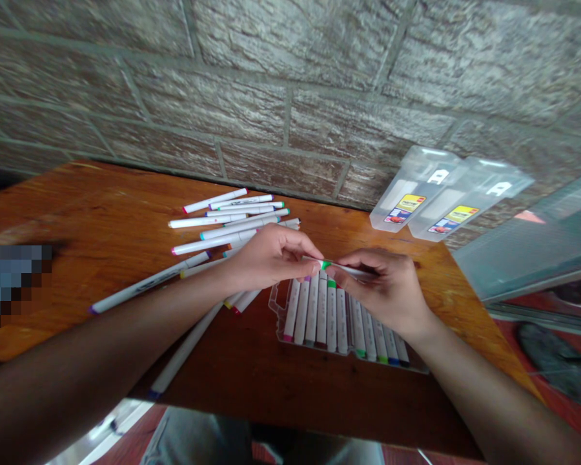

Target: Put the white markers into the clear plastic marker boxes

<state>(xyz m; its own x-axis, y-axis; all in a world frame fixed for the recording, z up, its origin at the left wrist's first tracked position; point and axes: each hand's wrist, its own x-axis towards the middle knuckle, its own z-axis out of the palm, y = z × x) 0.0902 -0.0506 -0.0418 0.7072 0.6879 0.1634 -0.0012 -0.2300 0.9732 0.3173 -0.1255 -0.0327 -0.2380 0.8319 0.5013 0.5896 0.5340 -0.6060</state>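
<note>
Marker (341, 268), white with a green band near one end, sits in the middle of the frame, held level between both hands. The left hand (266, 257) pinches one end of it, with the fingers (306, 253) closed tight around the tip by the green band. The right hand (390, 287) holds the other end, its fingers (356, 261) curled shut over the white body, so most of that end is hidden. Only the short part with the green band shows between the two hands.

Just under the hands, a clear tray (419, 367) lies on the brown bench (101, 213), a little right of the middle of the frame. White markers lie in it side by side in a row, with pink, purple, green and blue ends.

Left of the hands and above them, more loose markers (232, 219) lie in a messy pile on the bench. One long marker (145, 284) lies apart toward the left, and another one (184, 352) lies under the left arm near the front edge of the bench.

In the upper right of the frame, two clear cases (445, 194) with yellow labels lean against the grey brick wall (290, 77).
</note>
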